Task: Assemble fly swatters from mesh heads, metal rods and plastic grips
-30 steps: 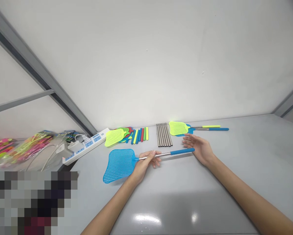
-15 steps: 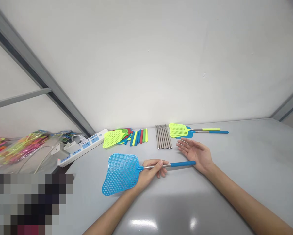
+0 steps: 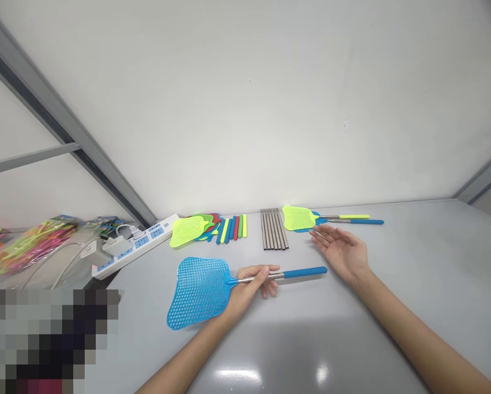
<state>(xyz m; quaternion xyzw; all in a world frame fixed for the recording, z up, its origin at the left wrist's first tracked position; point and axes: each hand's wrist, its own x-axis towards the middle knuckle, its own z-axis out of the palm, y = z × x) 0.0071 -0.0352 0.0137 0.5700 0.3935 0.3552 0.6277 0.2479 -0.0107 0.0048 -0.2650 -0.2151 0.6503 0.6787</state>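
A blue fly swatter [image 3: 200,293] with a metal shaft and a blue grip is held in my left hand [image 3: 255,282], thumb over the shaft. Its mesh head points left, its grip right. Beyond the grip's end, my right hand [image 3: 344,254] is open and holds nothing, palm turned toward the swatter. Just behind that hand lie a yellow fly swatter [image 3: 300,218] and, partly under it, a second blue fly swatter [image 3: 366,222]. Several metal rods [image 3: 273,230] lie side by side behind the held swatter.
Several coloured grips [image 3: 232,229] lie in a row, with a pile of loose swatter heads [image 3: 188,231] to their left. A white power strip [image 3: 140,246] with plugs and cables stands farther left, near plastic bags of colourful items [image 3: 44,241]. A wall rises behind the grey table [image 3: 426,262].
My right hand has moved right, away from the end of the blue grip. The left hand still holds the swatter in nearly the same place.
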